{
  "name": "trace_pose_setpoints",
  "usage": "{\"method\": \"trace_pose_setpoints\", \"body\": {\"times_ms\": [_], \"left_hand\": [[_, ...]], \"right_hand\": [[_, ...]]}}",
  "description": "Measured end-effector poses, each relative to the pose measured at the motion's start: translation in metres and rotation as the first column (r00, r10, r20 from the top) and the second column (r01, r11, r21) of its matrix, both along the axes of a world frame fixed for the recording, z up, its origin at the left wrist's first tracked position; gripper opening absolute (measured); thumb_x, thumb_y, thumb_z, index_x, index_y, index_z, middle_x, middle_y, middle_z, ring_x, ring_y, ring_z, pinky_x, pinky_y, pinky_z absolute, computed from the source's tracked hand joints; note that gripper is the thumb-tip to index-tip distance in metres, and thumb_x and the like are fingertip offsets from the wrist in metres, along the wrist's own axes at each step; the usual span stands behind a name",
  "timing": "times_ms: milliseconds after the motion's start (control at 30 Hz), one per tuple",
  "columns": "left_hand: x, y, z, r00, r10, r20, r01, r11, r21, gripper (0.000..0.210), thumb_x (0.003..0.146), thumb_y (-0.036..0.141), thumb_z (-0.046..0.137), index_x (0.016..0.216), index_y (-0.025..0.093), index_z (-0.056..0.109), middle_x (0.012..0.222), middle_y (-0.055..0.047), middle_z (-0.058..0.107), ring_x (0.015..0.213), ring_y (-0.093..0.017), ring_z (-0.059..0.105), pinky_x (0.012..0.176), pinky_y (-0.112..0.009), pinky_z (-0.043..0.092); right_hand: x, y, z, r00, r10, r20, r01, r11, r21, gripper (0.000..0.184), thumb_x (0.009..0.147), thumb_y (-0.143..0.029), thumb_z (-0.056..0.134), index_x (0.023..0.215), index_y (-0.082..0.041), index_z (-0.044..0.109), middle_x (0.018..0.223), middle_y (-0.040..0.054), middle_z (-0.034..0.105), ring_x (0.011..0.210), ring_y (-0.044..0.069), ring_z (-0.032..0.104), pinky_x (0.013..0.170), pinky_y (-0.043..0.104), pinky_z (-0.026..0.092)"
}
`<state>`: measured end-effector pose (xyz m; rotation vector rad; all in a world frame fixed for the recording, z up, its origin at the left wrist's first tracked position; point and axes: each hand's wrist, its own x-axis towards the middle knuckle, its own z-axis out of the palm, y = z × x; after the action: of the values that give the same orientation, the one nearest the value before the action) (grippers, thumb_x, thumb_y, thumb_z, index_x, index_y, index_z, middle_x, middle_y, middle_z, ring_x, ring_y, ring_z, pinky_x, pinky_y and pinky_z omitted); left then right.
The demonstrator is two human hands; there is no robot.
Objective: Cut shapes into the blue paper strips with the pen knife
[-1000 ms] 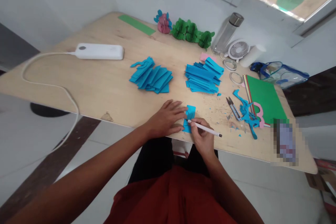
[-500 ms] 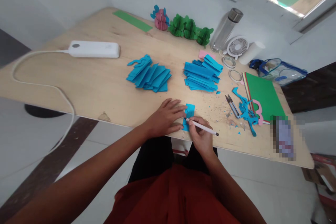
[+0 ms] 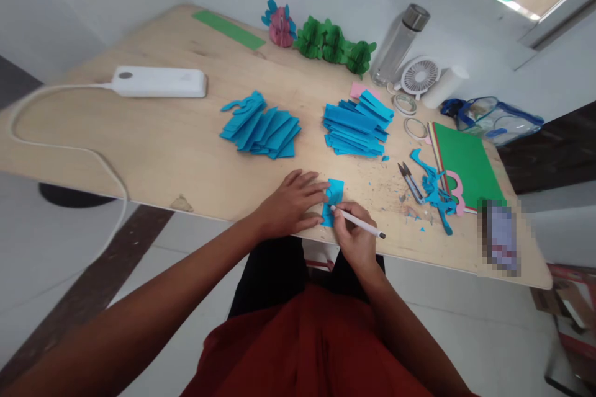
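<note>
A small blue paper piece lies at the table's front edge, with a dark curved line on it. My left hand rests flat with fingers spread, its fingertips on the paper's left side. In my right hand is a white pen, gripped near its tip, which touches the paper. The pen's dark end points to the right. Beyond my hands lie two piles of folded blue paper, a left pile and a right pile.
To the right are thread snips, blue paper scraps, green sheets and a blurred-out object. Green paper shapes, a bottle and a small fan stand along the wall. A white power strip lies left.
The camera view has shifted slightly, so everything sits a little higher and further left in the picture. My hands, the pen and the paper keep nearly the same placement.
</note>
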<state>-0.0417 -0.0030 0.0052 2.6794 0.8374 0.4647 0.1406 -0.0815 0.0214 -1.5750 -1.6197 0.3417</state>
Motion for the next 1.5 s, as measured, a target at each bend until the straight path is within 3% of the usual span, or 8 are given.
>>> {"method": "trace_pose_setpoints", "body": {"times_ms": [1500], "left_hand": [[0.000,-0.001,-0.002,0.999,0.013,0.032,-0.013,1.000,0.001,0.034,0.088,0.041,0.060,0.118,0.025,0.060,0.144,-0.006,0.054,0.138,-0.033,0.038,0.116,-0.055,0.021]], "right_hand": [[0.003,-0.014,0.002,0.998,-0.030,-0.047,0.027,0.998,-0.057,0.011,0.088,-0.027,0.054,0.083,-0.023,0.062,0.077,0.0030,0.069,0.070,0.018,0.065,0.065,0.031,0.051]]}}
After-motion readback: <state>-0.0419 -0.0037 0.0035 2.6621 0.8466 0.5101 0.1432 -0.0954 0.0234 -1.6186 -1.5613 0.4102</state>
